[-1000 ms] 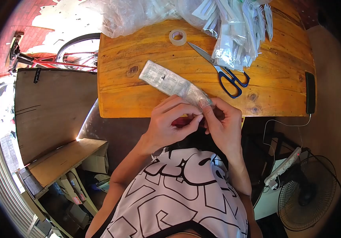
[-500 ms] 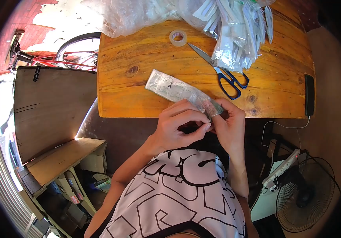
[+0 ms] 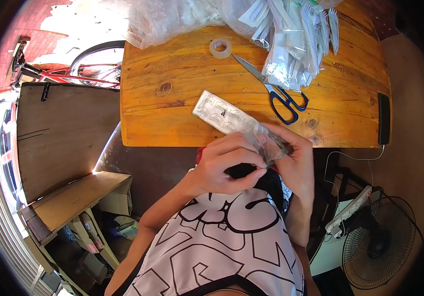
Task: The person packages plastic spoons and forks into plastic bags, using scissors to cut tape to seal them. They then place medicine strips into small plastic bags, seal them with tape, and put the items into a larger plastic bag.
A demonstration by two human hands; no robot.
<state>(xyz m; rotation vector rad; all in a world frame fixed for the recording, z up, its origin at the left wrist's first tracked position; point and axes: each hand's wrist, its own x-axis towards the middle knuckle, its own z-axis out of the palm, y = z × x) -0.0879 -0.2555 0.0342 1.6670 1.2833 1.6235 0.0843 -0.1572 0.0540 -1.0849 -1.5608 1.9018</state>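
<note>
A long, flat silver-white pack (image 3: 224, 114), printed with rows of small labels, slants over the table's near edge, its lower right end covered in loose clear plastic (image 3: 267, 143). My right hand (image 3: 296, 155) is closed round that end, thumb underneath and fingers partly hidden behind it. From the left, my left hand (image 3: 229, 160) pinches thumb and forefinger together at the plastic's near edge. What exactly sits between those fingertips is too small to make out, but it appears to be the plastic's edge.
On the wooden table (image 3: 172, 69) lie a roll of clear tape (image 3: 220, 48), blue-handled scissors (image 3: 286, 106) and bagged plastic forks (image 3: 296, 44). A phone (image 3: 384, 118) charges at the right edge. Below are a power strip (image 3: 347, 211) and fan (image 3: 379, 244); a wooden board (image 3: 69, 138) stands left.
Both hands and the pack have shifted slightly right and toward me. The pack's far end has tilted a little more steeply. My left hand's pinch stays closed.
</note>
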